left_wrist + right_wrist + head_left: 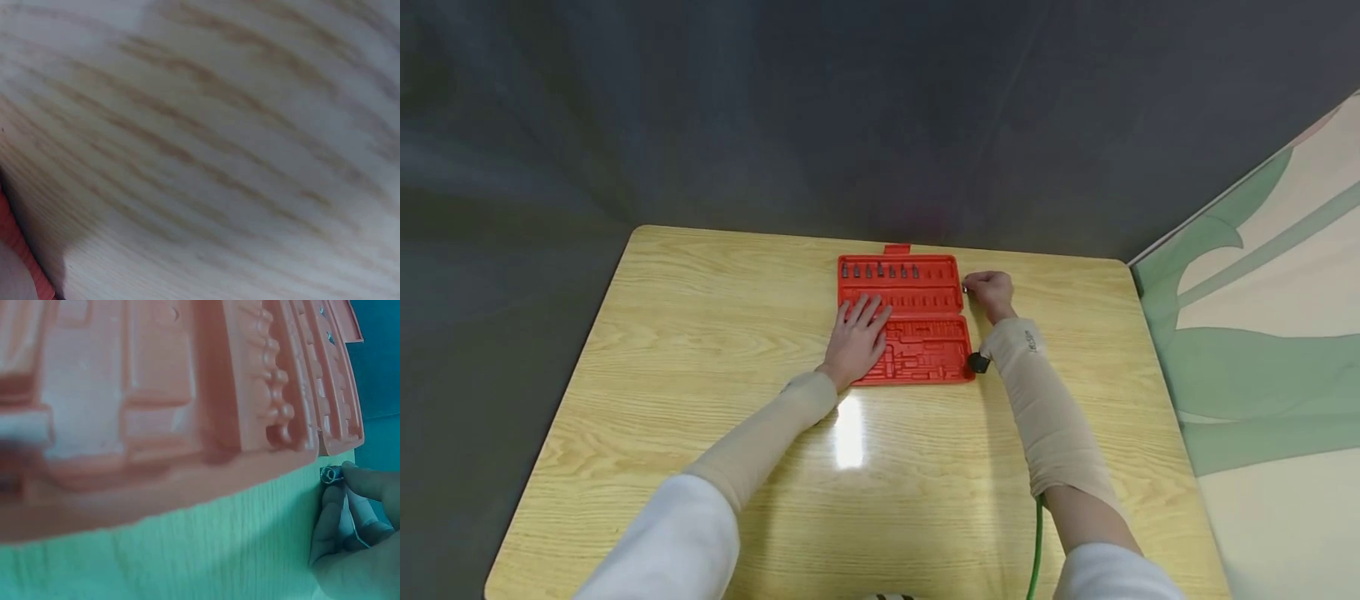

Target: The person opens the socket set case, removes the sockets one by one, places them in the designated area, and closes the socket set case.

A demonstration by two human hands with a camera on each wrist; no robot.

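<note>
A red plastic tool case [904,321] lies open on the wooden table [700,350], with several dark bits [880,270] standing in its far row. My left hand [859,335] rests flat on the case's left part, fingers straight. My right hand [990,291] sits just right of the case's far right corner and pinches a small metal bit [331,474] between thumb and fingers, close to the case edge [325,447]. The left wrist view has only blurred wood grain [219,144] and a sliver of red.
A grey backdrop [850,117] rises behind the table's far edge. A pale green and cream patterned surface [1270,333] runs along the right side. A green cable [1037,542] hangs by my right arm near the front edge.
</note>
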